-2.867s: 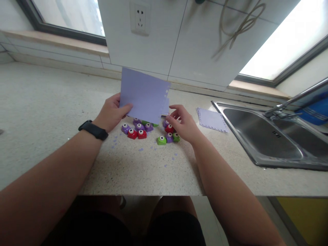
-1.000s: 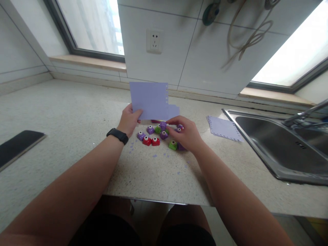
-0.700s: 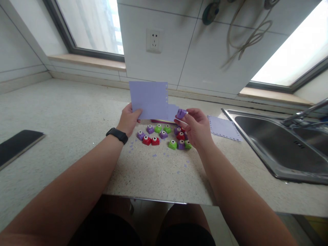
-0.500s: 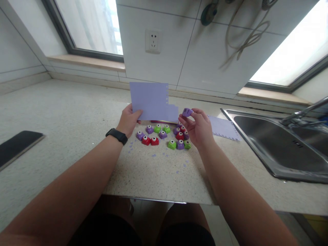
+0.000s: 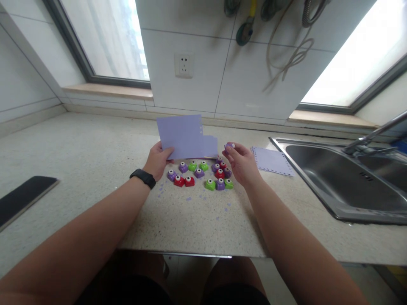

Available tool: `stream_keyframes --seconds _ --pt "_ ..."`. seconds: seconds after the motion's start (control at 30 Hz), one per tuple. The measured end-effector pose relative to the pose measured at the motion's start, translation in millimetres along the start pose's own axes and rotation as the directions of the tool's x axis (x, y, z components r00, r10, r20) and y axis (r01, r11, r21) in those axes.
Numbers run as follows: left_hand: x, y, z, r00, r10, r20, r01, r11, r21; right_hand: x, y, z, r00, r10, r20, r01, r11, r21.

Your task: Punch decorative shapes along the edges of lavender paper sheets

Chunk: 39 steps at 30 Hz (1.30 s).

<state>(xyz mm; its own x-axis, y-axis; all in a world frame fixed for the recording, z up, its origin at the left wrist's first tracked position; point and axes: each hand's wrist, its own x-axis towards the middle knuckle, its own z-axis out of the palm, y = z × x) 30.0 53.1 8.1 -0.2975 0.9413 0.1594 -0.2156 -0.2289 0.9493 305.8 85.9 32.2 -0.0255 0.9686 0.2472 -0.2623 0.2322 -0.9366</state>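
My left hand (image 5: pixel 158 159) grips a sheet of lilac paper (image 5: pixel 181 136) by its lower left corner, thumb on the front. Small holes run down the sheet's right edge. Between the fingertips of my right hand (image 5: pixel 241 160) is a purple craft punch (image 5: pixel 229 146), held apart from the sheet, to its right. More lilac paper (image 5: pixel 210 146) lies behind the held sheet. Below, on the counter, stand several small punches in purple, red (image 5: pixel 179 181) and green (image 5: pixel 210 184), each with a white round button. Tiny lilac paper cut-outs (image 5: pixel 188 198) are scattered in front of them.
Punched lilac sheets (image 5: pixel 272 161) lie right of my right hand, beside a steel sink (image 5: pixel 318 169) with a tap (image 5: pixel 365 137). A dark flat device (image 5: pixel 23 197) rests at the far left of the counter. A wall socket (image 5: pixel 183 65) is behind.
The view has tilted up slightly. The punch in my right hand has turned, so its white button now shows. My left hand keeps hold of the sheet.
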Motion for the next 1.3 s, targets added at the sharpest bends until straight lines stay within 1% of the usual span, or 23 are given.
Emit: stream_keyframes --seconds 0.1,0.2,0.27,0.33,0.47,0.53,0.63,0.83,0.97,1.17,1.3 --pt "-3.0 1.9 -4.3 0.999 -0.049 0.009 0.049 0.998 -0.033 -1.4 -1.0 -1.1 0.999 0.036 0.038 -0.037 0.999 0.021" --pt "-10.3 6.0 -15.1 0.995 -0.085 0.046 0.086 0.996 -0.029 -3.5 -4.8 -1.9 0.993 0.102 0.066 -0.103 0.995 0.013" --pt "-15.2 8.7 -22.3 0.994 -0.1 0.042 0.102 0.994 -0.039 -5.4 -7.8 -1.7 0.991 0.106 0.076 -0.108 0.994 0.01" --pt "-18.8 11.2 -25.7 0.994 -0.105 0.02 0.106 0.993 -0.055 -7.2 -10.3 -0.6 0.99 0.105 0.09 -0.107 0.994 0.021" --pt "-22.1 15.0 -19.6 0.989 -0.129 0.07 0.133 0.989 -0.061 -10.0 -14.0 3.2 0.985 0.136 0.106 -0.147 0.984 0.1" --pt "-22.9 16.1 -14.8 0.988 -0.134 0.074 0.138 0.989 -0.057 -11.3 -15.3 5.4 0.982 0.162 0.1 -0.175 0.974 0.141" --pt "-24.0 16.9 -11.4 0.99 -0.131 0.052 0.134 0.989 -0.063 -14.2 -16.9 8.4 0.971 0.205 0.126 -0.222 0.964 0.149" --pt "-28.2 18.8 -9.2 0.988 -0.142 0.064 0.144 0.989 -0.032 -21.9 -17.0 11.7 0.942 0.273 0.193 -0.293 0.952 0.084" --pt "-32.0 20.5 -6.3 0.987 -0.144 0.066 0.145 0.989 -0.009 -24.9 -14.7 12.0 0.93 0.312 0.197 -0.321 0.947 0.016" --pt "-33.6 17.7 -8.0 0.989 -0.113 0.097 0.113 0.994 0.002 -24.6 -14.9 11.0 0.938 0.27 0.216 -0.262 0.963 -0.066" --pt "-33.1 15.0 -8.8 0.989 -0.106 0.106 0.106 0.994 -0.001 -25.1 -16.5 11.2 0.932 0.274 0.236 -0.258 0.961 -0.098"
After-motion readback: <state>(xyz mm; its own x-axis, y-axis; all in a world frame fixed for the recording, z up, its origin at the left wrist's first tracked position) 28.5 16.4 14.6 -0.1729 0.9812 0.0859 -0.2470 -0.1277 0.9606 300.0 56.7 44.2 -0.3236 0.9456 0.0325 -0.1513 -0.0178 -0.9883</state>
